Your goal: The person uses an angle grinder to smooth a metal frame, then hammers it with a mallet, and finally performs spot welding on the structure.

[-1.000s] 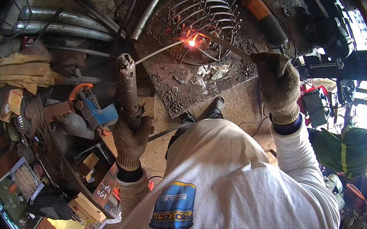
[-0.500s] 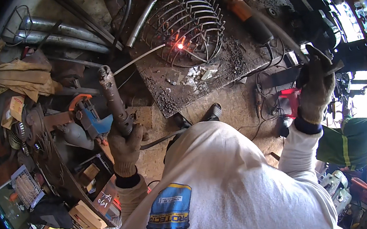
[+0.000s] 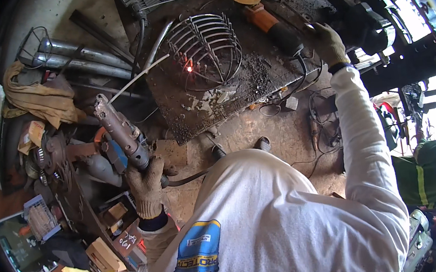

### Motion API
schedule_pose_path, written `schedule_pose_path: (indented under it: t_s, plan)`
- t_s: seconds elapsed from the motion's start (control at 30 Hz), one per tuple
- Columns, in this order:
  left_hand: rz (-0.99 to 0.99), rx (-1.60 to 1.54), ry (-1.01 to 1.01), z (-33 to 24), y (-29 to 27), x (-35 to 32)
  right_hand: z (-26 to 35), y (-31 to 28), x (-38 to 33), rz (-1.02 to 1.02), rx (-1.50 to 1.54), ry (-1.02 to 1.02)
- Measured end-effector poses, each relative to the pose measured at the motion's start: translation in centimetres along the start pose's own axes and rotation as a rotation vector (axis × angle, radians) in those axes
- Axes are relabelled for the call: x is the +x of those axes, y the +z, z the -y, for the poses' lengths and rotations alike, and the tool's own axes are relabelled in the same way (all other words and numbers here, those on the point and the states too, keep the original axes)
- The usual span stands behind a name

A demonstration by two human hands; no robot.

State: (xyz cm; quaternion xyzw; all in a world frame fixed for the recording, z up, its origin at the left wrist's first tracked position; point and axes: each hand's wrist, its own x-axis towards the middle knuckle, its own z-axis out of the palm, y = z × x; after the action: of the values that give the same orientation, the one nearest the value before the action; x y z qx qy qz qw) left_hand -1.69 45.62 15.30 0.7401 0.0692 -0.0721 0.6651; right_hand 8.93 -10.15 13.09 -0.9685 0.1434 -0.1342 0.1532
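Workshop surface: dark steel plate (image 3: 163, 96).
Brown cylindrical electrode holder (image 3: 119, 129), 9 o'clock: probably hefty, rigid; left tan-gloved hand (image 3: 146, 186) wraps its lower end, likely best.
Thin grey rod (image 3: 139, 79), 10 o'clock: likely stiff.
Domed steel-bar cage (image 3: 206, 49), 12 o'clock: glows red; likely hot.
Orange-black angle grinder (image 3: 273, 25), 1 o'clock: possible obstacle.
Right tan-gloved hand (image 3: 329, 44), 2 o'clock: cannot tell its grip.

brown holder (image 3: 118, 126): tilted | pale rod (image 3: 139, 79) (in its tip) | ribbed cage (image 3: 208, 48): spot glowing red
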Motion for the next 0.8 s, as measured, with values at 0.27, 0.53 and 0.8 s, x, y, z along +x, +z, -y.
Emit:
schedule_pose_path:
  t_s: [0.27,0.53,0.8]
  plan:
    - [0.019,-0.100,0.044,-2.4,5.8,-2.3,-4.0,2.8,3.3,0.242,-0.215,-0.243]
    - [0.154,-0.042,0.166,-5.9,16.2,-1.3,4.1,-1.4,-10.8,0.027,0.917,-0.393]
    - [0.535,-0.081,0.101,-8.7,29.2,-1.3,6.2,-7.7,-17.0,0.096,0.881,-0.283]
